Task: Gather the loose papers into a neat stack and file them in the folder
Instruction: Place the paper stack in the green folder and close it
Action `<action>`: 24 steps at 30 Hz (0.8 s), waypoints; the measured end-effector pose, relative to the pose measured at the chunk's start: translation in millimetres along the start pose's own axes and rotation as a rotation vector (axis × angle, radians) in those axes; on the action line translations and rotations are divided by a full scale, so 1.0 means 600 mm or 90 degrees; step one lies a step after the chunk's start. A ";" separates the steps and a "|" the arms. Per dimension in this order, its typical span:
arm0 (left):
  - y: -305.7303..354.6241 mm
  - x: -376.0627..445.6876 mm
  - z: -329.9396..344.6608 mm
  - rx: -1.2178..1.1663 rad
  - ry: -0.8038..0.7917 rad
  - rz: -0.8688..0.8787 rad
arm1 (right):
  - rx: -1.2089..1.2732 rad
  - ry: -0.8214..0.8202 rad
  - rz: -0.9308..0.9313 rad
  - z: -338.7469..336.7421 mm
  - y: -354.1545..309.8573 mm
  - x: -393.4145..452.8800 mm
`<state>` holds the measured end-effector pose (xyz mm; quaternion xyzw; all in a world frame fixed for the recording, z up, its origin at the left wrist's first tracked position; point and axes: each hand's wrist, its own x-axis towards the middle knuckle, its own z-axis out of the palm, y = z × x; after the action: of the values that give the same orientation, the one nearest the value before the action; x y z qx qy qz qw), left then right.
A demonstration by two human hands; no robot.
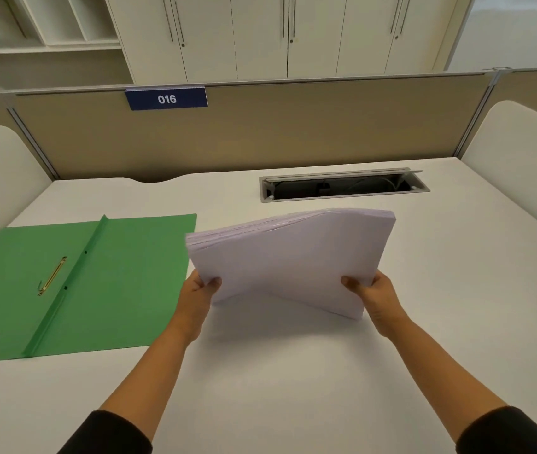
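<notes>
A thick stack of white papers (293,257) is held up off the white desk (293,371), tilted with its far edge raised and its near edge bowed upward in the middle. My left hand (200,294) grips its near left corner, thumb on top. My right hand (372,291) grips its near right corner the same way. A green folder (123,290) lies open and flat on the desk to the left, its right edge just beside my left hand. A brass fastener (52,275) lies on its left leaf near the spine.
An open cable tray slot (342,186) is set in the desk behind the papers. A beige partition (260,132) with a blue "016" plate (166,98) closes the back. Rounded white side panels (522,158) stand left and right. Cabinets rise beyond.
</notes>
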<state>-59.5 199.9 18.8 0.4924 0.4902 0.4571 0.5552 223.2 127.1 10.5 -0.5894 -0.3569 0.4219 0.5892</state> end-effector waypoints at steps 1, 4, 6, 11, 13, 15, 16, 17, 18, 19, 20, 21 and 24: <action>-0.001 0.002 0.000 0.007 0.003 0.002 | -0.006 0.003 0.002 -0.001 0.001 0.002; 0.005 0.008 0.000 0.019 0.014 0.007 | -0.011 -0.010 0.001 -0.005 -0.009 0.006; 0.004 0.006 0.000 0.018 0.012 0.010 | -0.017 -0.009 -0.001 -0.007 -0.010 0.007; 0.001 0.004 0.002 0.070 -0.021 0.003 | 0.005 0.004 0.044 -0.009 0.003 0.003; 0.008 0.005 0.006 0.084 -0.015 0.006 | -0.014 0.013 0.043 -0.009 -0.004 0.009; 0.016 0.005 0.006 0.075 0.004 -0.013 | -0.034 0.001 0.042 -0.009 -0.018 0.016; 0.017 0.007 0.003 0.074 0.011 -0.036 | -0.054 -0.010 0.037 -0.010 -0.025 0.018; 0.016 0.009 -0.003 0.074 0.009 -0.067 | -0.076 -0.024 0.034 -0.011 -0.033 0.020; 0.015 0.010 -0.009 0.074 -0.002 -0.105 | -0.096 -0.042 0.039 -0.013 -0.041 0.022; 0.014 0.007 -0.016 0.070 -0.018 -0.147 | -0.114 -0.064 0.050 -0.016 -0.047 0.023; 0.015 0.001 -0.023 0.056 -0.036 -0.193 | -0.130 -0.090 0.065 -0.021 -0.053 0.024; 0.016 -0.006 -0.030 0.028 -0.060 -0.235 | -0.146 -0.115 0.084 -0.027 -0.059 0.025; 0.015 -0.017 -0.059 -0.096 -0.150 -0.309 | -0.197 -0.176 0.145 -0.042 -0.066 0.028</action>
<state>-95.7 194.3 27.3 0.3678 0.4908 0.2856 0.7364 256.0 134.8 47.1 -0.6457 -0.4258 0.5028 0.3858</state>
